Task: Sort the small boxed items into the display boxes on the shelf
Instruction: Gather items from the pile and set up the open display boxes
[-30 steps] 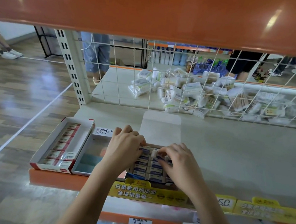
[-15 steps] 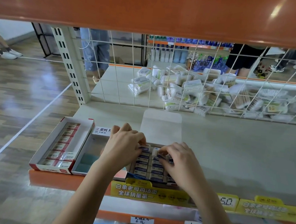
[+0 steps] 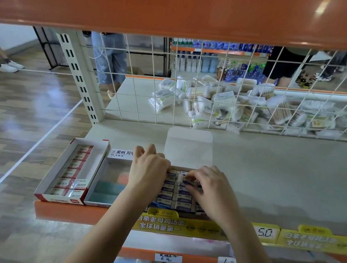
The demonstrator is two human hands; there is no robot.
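A display box (image 3: 188,148) with an open white lid sits at the shelf's front, packed with rows of small blue-and-white eraser boxes (image 3: 167,195). My left hand (image 3: 148,169) rests with curled fingers on the box's far left corner, touching the top erasers. My right hand (image 3: 209,187) pinches one small eraser box (image 3: 181,177) at the far end of the rows, tilted up a little. To the left stand a white display box (image 3: 107,180) holding a few teal and orange items, and a red-edged box (image 3: 72,165) with a column of red-and-white erasers.
The grey shelf (image 3: 271,173) stretches bare to the right. A wire grid (image 3: 215,88) closes the back, with cotton swab packs (image 3: 224,104) piled behind it. An orange shelf (image 3: 181,8) hangs low overhead. Yellow price strips (image 3: 180,225) line the front edge. People's legs stand beyond.
Both hands stay at the far end of the eraser box. My right fingers have shifted slightly, lifting one eraser's end. The view tilted a little.
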